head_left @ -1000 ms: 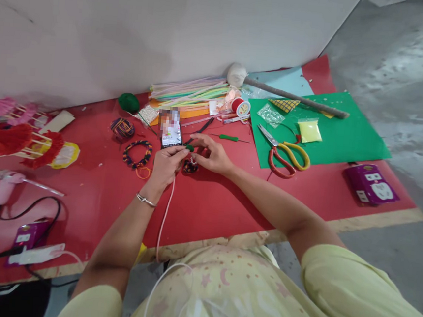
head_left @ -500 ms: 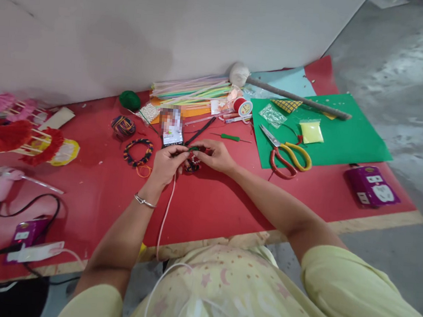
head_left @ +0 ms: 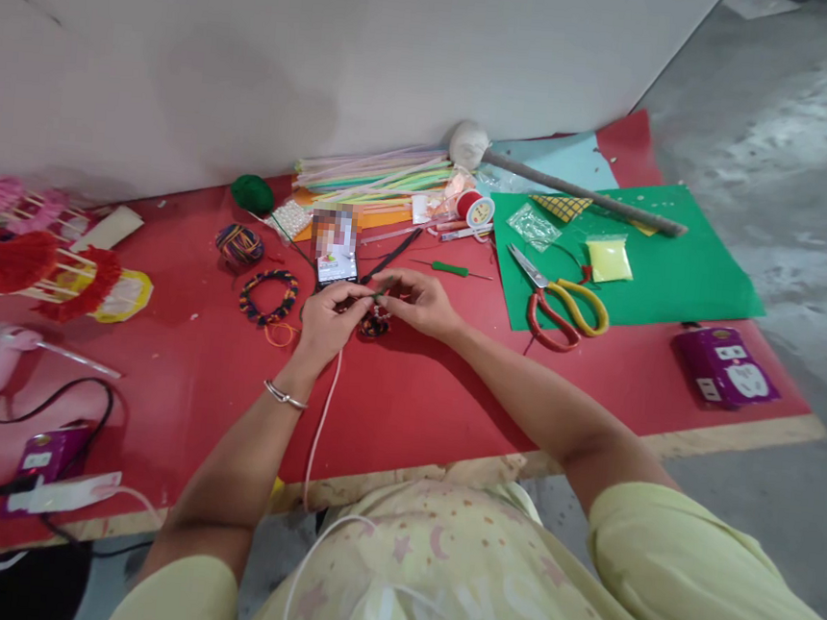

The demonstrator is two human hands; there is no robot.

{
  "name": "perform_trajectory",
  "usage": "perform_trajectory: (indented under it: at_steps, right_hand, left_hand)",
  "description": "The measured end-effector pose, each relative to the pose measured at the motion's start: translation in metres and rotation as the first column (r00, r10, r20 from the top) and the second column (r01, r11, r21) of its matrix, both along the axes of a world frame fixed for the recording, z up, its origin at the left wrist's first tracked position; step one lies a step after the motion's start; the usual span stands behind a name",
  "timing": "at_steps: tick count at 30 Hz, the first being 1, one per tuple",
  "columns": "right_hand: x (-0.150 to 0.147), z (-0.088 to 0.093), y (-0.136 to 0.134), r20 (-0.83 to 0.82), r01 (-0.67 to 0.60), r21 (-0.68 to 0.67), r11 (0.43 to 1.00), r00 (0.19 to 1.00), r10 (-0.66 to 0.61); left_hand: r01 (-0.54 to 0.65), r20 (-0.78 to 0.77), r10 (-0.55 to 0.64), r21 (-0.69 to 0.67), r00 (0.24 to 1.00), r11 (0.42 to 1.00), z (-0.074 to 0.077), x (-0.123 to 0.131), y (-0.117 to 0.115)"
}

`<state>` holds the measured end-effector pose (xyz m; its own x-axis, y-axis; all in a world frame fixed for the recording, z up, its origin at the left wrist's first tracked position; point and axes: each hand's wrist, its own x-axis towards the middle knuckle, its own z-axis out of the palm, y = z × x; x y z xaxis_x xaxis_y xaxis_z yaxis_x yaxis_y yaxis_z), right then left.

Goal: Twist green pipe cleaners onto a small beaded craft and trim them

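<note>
1. Dark green, the small piece (head_left: 378, 295) in work sat between both hands' fingertips, over the middle of the red worktop (head_left: 413, 397); its exact shape was too small to make out.
2. The left hand (head_left: 330, 320) pinched it between thumb and forefinger; the right hand (head_left: 418, 303) gripped it from the other side, the two sets of fingertips nearly meeting.
3. Just below them lay a dark beaded piece (head_left: 374, 325), partly covered by the right hand. A pale pink cord (head_left: 322, 427) ran from under the left hand over the worktop's near edge.
4. Just beyond the left hand, a phone (head_left: 338, 265) lay with its screen lit. Toward the left edge from there came a braided bracelet (head_left: 262, 319), a multicoloured yarn ball (head_left: 239, 246) and, nearer the far edge, a green yarn ball (head_left: 252, 193).
5. Along the far edge were a bundle of pastel stems (head_left: 374, 179) and a red thread spool (head_left: 474, 209).
6. Rightward of the hands lay a green-handled hook (head_left: 450, 269), then scissors (head_left: 544, 284) partly on a green sheet (head_left: 647, 292).
7. Near the right edge stood a purple socket box (head_left: 727, 364); a pink glue gun (head_left: 8, 352) lay near the left edge.
</note>
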<state>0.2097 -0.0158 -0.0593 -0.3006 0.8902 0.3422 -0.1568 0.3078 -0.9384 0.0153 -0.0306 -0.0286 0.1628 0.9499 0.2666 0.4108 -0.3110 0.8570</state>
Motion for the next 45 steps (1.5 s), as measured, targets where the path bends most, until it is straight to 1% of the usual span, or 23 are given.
perform_trajectory:
  at_steps: [3, 6, 7, 8, 11, 13, 17, 20, 23, 26, 28, 30, 34, 39, 43, 45]
  right_hand:
    - [-0.002, -0.003, 0.002, -0.054, -0.002, -0.054, 0.999, 0.999, -0.001]
    - [-0.002, -0.003, 0.002, -0.066, 0.021, -0.087, 0.996, 0.997, -0.027]
    - [-0.002, -0.002, 0.002, -0.065, 0.026, -0.097, 0.995, 0.997, -0.033]
    - [-0.002, -0.002, 0.002, -0.063, 0.028, -0.104, 0.994, 0.997, -0.034]
    - [-0.001, -0.001, 0.001, -0.054, 0.024, -0.095, 0.995, 0.998, -0.029]
    - [-0.001, -0.002, 0.001, -0.046, 0.021, -0.078, 0.997, 0.999, -0.024]
    - [-0.001, -0.004, 0.002, -0.05, 0.003, -0.059, 0.998, 0.999, -0.006]
    - [-0.001, -0.007, 0.003, -0.043, -0.009, -0.044, 0.999, 0.999, 0.007]
    - [0.0, -0.009, 0.003, -0.025, -0.015, -0.04, 0.999, 1.0, 0.014]
    - [0.0, -0.009, 0.003, -0.003, -0.018, -0.03, 0.999, 1.0, 0.018]
    - [0.001, -0.008, 0.002, -0.009, -0.028, -0.035, 0.999, 1.0, 0.028]
    - [0.001, -0.007, 0.002, -0.035, -0.011, -0.043, 0.999, 0.999, 0.01]
    - [-0.002, -0.007, 0.003, -0.089, 0.06, -0.032, 0.998, 0.994, -0.063]
    - [-0.007, -0.01, 0.004, -0.104, 0.077, -0.024, 0.997, 0.991, -0.079]
    - [-0.007, -0.012, 0.005, -0.088, 0.079, -0.026, 0.997, 0.993, -0.081]
    - [-0.007, -0.014, 0.005, -0.083, 0.079, -0.038, 0.996, 0.993, -0.082]
  left_hand:
    - [-0.071, -0.003, 0.071, 0.08, 0.997, 0.994, -0.001, 0.0, 0.002]
    - [-0.209, 0.028, 0.208, 0.191, 0.978, 0.959, 0.002, 0.0, 0.003]
    - [-0.242, 0.029, 0.241, 0.219, 0.97, 0.945, 0.004, 0.0, 0.002]
    - [-0.247, 0.016, 0.251, 0.235, 0.968, 0.94, 0.006, 0.0, 0.001]
    - [-0.146, -0.058, 0.163, 0.232, 0.985, 0.962, 0.01, 0.001, -0.002]
    - [-0.095, -0.085, 0.116, 0.226, 0.99, 0.969, 0.01, 0.002, -0.003]
    - [-0.078, -0.104, 0.104, 0.223, 0.989, 0.972, 0.007, 0.003, -0.003]
    - [-0.072, -0.113, 0.096, 0.198, 0.989, 0.977, 0.008, 0.003, -0.003]
    - [-0.066, -0.11, 0.082, 0.139, 0.991, 0.988, 0.008, 0.003, -0.003]
    - [-0.061, -0.055, 0.064, 0.058, 0.996, 0.996, 0.006, 0.003, -0.002]
    - [-0.062, -0.028, 0.063, 0.032, 0.998, 0.998, 0.004, 0.003, -0.001]
    - [-0.059, -0.043, 0.061, 0.043, 0.997, 0.997, 0.004, 0.002, 0.0]
    - [-0.003, -0.13, 0.019, 0.125, 0.991, 0.992, 0.004, 0.002, 0.0]
    - [0.028, -0.216, 0.019, 0.213, 0.976, 0.977, -0.001, 0.004, 0.0]
    - [0.05, -0.259, 0.012, 0.231, 0.966, 0.972, -0.003, 0.006, 0.0]
    - [0.031, -0.247, 0.024, 0.217, 0.969, 0.976, -0.001, 0.006, -0.001]
